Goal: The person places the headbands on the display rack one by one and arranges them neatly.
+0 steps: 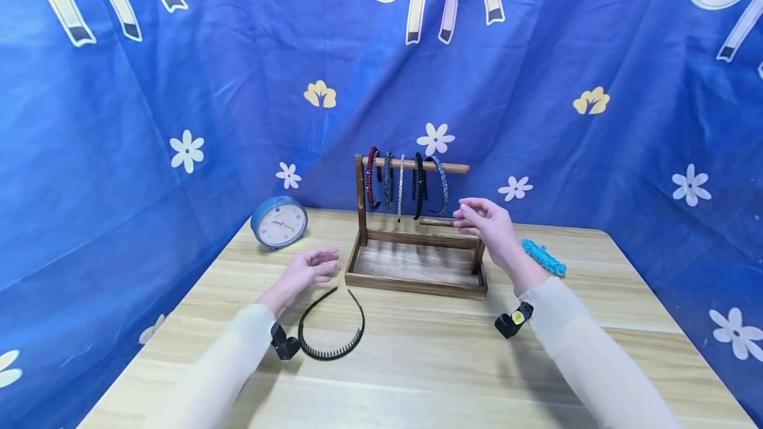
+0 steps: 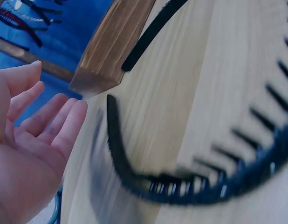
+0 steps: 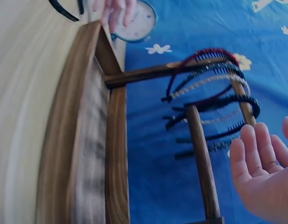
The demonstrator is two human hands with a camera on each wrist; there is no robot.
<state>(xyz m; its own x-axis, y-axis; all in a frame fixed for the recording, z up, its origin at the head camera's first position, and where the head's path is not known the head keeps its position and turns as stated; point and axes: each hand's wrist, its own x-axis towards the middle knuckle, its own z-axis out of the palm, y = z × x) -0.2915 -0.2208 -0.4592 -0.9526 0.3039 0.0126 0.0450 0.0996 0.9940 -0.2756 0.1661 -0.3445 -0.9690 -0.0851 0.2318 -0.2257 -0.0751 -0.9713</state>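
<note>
A wooden rack (image 1: 417, 288) carries several headbands on its upper rod (image 1: 457, 168): a red one (image 1: 370, 177), a dark grey one (image 1: 388, 181), a pale beaded one (image 1: 401, 187), a black one (image 1: 418, 185) and a blue one (image 1: 443, 181). Beside the rack's right end, my right hand (image 1: 490, 227) is raised with loosely bent fingers and nothing in them. A toothed black headband (image 1: 330, 355) lies on the table. Just beyond it, my left hand (image 1: 304, 273) hovers with relaxed fingers, holding nothing, apart from the headband in the left wrist view.
A blue round clock (image 1: 280, 222) stands at the table's back left. Behind my right wrist lies a bundle of turquoise cord (image 1: 544, 258). The rack has a lower rod (image 3: 203, 163) and a shallow tray base. A blue patterned cloth (image 1: 268, 71) hangs around the table.
</note>
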